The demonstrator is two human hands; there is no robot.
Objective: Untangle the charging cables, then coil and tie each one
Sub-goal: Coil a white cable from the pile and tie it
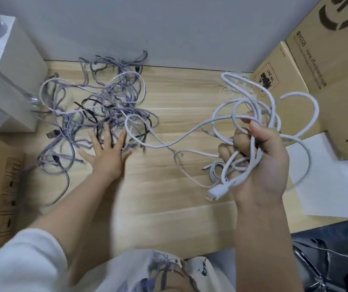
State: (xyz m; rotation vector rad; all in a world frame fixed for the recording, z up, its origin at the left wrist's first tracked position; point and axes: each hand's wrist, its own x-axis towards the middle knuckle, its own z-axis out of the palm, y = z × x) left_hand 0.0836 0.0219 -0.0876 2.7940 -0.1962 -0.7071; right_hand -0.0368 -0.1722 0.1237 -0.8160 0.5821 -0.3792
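Pale wood-grain planks make up the counter [181, 199], which meets a plain grey wall [168, 28] at the back; at the far left stand white boxes [19, 66], with a brown cardboard piece [6, 186] lying lower down at that edge; next comes the tangled heap of cables [97, 108], mostly grey-purple braided cords with a few black ones and a white loop through them, spread over the left half of the counter right up to the wall; the left hand [105, 154] lies on the near edge of that heap, palm down, fingers straight and spread wide, fingertips among the cords, gripping nothing; a white cable [168, 144] runs from the heap across the bare middle of the counter towards the right; the right hand [259, 163] is raised above the counter, fingers and thumb curled round a loose bunch of that white cable's loops, which stand out above and beside the fist, with a white plug [215, 192] hanging just below the hand; a small coiled white cable [215, 169] lies on the counter just left of the hand, partly hidden; farther right a white sheet of paper [324, 178] lies on the counter, and cardboard boxes [326, 81] with black print stand against the right edge.
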